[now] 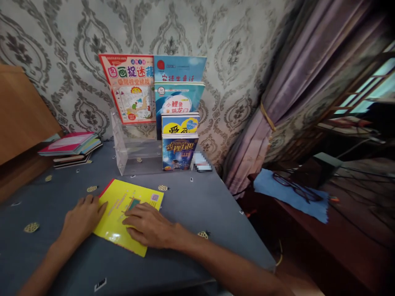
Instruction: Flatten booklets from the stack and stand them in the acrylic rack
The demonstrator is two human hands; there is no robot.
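- The yellow book (pixel 112 226) is laid flat on the grey tablecloth (pixel 191 213), in front of the clear stand (pixel 121 150), well apart from its base.
- Its thumb-side edge is met by the left hand (pixel 82 214): the thumb is rested over the cover and the fingers are curled by the border; whether that edge is pinched, or any fingertip is tucked beneath, cannot be told.
- The right hand (pixel 149 225) is laid palm down across the cover, fingers slightly bent and kept close together; nothing is seen to be pinched by it.
- A light load is to be expected, since the book looks thin; the cover would probably be flexed if it were lifted by 1 corner only.
- Bright glare is shown on the cover, so a glossy, rather slippery surface is judged likely; flat fingers could be slid across it.
- The firmest hold would probably be had at the red-bordered edge, or with 2 opposite edges taken at once; corners are best spared, as they could be creased.
- In the stand, 4 books (pixel 180 152) are stepped on the right and 1 red book (pixel 135 102) is stood on the left.
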